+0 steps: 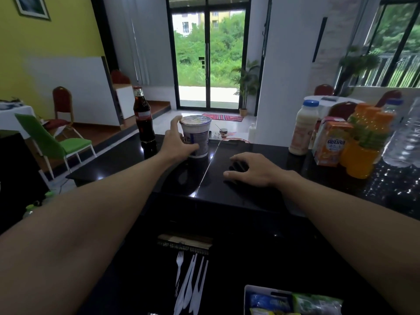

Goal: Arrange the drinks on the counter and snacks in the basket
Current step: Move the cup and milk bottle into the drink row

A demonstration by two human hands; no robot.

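My left hand (176, 144) curls round a white and blue noodle cup (200, 135) that stands on the black counter (193, 178). A dark cola bottle (142, 114) stands just left of the cup. My right hand (252, 169) rests flat on the counter, fingers spread, holding nothing. At the right stand a milk bottle (303, 130), an orange juice carton (331, 144), a pack of orange juice bottles (366, 142) and clear water bottles (406, 137). A white basket (250, 294) holding snack packets (316, 303) sits at the bottom edge.
White plastic forks and knives (191, 283) lie on the lower dark surface below the counter, beside a strip of wrapped sticks (184, 243). A green chair (50, 139) and red chairs stand on the floor beyond the counter's left end.
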